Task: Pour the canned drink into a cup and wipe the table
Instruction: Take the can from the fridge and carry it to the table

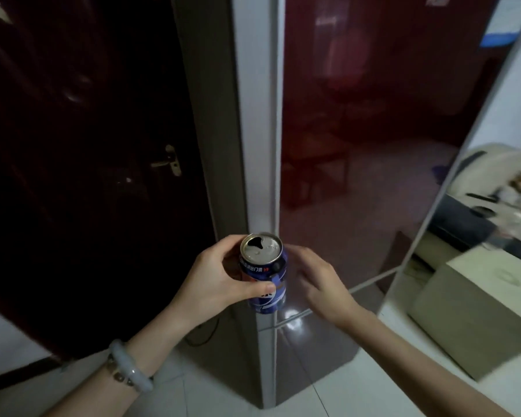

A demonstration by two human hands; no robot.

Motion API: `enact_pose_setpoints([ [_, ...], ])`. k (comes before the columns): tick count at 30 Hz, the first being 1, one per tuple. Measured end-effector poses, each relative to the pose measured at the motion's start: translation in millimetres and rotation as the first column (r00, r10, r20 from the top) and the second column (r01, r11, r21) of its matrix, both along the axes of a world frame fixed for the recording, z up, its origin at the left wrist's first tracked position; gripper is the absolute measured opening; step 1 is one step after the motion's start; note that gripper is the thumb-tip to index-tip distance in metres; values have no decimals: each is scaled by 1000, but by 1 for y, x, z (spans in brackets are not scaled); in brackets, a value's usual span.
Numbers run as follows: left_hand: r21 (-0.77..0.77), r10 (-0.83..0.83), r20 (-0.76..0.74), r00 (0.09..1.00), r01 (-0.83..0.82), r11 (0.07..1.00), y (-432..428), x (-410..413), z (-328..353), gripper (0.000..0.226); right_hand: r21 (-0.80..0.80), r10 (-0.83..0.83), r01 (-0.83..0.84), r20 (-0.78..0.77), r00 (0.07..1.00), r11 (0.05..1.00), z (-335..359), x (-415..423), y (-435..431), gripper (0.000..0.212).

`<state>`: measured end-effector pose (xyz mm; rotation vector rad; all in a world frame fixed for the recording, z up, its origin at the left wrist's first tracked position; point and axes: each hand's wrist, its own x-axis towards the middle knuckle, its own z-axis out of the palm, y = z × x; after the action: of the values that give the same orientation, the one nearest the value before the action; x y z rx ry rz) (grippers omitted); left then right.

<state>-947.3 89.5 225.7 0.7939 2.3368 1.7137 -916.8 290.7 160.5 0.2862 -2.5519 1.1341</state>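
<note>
A blue drink can (265,276) with a silver lid and an open mouth is held upright in front of me. My left hand (220,278) grips it, fingers and thumb curled round its side. My right hand (319,278) hovers just right of the can with relaxed, slightly bent fingers, holding nothing; whether it touches the can is unclear. No cup, cloth or table surface shows clearly.
A dark red fridge (358,145) with a grey side stands straight ahead. A dark wooden door with a metal handle (170,161) is at left. A beige box (475,302) sits on the floor at right, beside a sofa (494,188). White tiles lie underfoot.
</note>
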Motion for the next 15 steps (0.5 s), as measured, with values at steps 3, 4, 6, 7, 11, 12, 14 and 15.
enact_pose_setpoints([
  [3, -15, -114, 12, 993, 114, 993, 23, 0, -6, 59, -429, -2, 151, 328, 945, 891, 2, 34, 13, 56],
  [4, -17, -148, 15, 989, 148, 989, 32, 2, -8, 60, -531, 14, 222, 404, 915, 818, 1, 46, 19, 53],
  [6, -20, -208, 17, 978, 209, 978, 52, 9, -11, 63, -629, 34, 343, 507, 861, 698, 3, 70, 33, 51],
  [7, -18, -238, 19, 971, 239, 971, 61, 14, -13, 63, -641, 42, 378, 539, 841, 668, 5, 82, 39, 49],
  [11, -7, -392, 52, 919, 393, 920, 101, 39, -15, 64, -685, 44, 470, 589, 807, 557, 15, 139, 62, 42],
  [12, -1, -427, 60, 902, 428, 904, 111, 48, -15, 64, -696, 29, 498, 596, 802, 517, 17, 155, 67, 41],
  [14, 20, -494, 71, 866, 494, 869, 132, 68, -14, 64, -712, -23, 556, 607, 794, 429, 20, 185, 76, 40],
  [15, 25, -527, 74, 847, 526, 850, 143, 79, -14, 65, -715, -50, 581, 614, 788, 388, 20, 201, 81, 41],
])
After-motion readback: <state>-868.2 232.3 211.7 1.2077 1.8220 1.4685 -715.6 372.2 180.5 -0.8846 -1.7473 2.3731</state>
